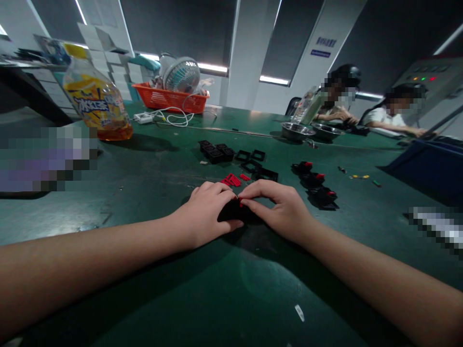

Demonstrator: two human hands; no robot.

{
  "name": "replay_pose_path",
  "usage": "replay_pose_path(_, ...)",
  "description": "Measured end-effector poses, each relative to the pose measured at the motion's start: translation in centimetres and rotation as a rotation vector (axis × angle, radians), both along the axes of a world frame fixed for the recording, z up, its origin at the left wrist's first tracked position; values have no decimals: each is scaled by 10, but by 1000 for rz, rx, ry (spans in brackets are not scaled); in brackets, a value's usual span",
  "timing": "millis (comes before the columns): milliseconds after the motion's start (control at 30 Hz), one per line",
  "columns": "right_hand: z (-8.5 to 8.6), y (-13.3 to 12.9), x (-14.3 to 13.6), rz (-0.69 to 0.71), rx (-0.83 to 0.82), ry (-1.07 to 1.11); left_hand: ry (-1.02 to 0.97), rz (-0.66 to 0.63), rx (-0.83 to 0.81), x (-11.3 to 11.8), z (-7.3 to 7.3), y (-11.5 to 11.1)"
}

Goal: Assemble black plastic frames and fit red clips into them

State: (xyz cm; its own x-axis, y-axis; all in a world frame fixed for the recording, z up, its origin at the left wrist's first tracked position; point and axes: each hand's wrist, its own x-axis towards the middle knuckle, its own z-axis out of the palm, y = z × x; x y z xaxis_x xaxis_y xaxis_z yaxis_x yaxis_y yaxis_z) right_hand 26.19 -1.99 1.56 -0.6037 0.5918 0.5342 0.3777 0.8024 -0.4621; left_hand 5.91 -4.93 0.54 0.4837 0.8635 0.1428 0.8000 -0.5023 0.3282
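My left hand (211, 212) is wrapped round a black part (230, 211) on the green table (231, 299). From the right, my right hand (280, 207) pinches a small red piece (241, 202) between thumb and forefinger, against the black part. Just beyond my hands lie several loose red pieces (232, 180). Behind them are black square blocks (216, 152) and open black frames (251, 166). Several black parts with red pieces on them (314, 180) stand to the right.
A drink bottle (97, 99) stands at the back left, near an orange basket (170, 99) with a fan and a white cable (173, 117). Metal bowls (296, 131) and two people are at the back right. A blue bin (430, 166) sits right.
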Motion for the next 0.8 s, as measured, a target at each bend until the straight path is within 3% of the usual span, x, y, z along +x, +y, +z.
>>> replay_pose_path(800, 1, -1, 0, -10, -12, -7, -5, 3, -2, 0, 0, 0)
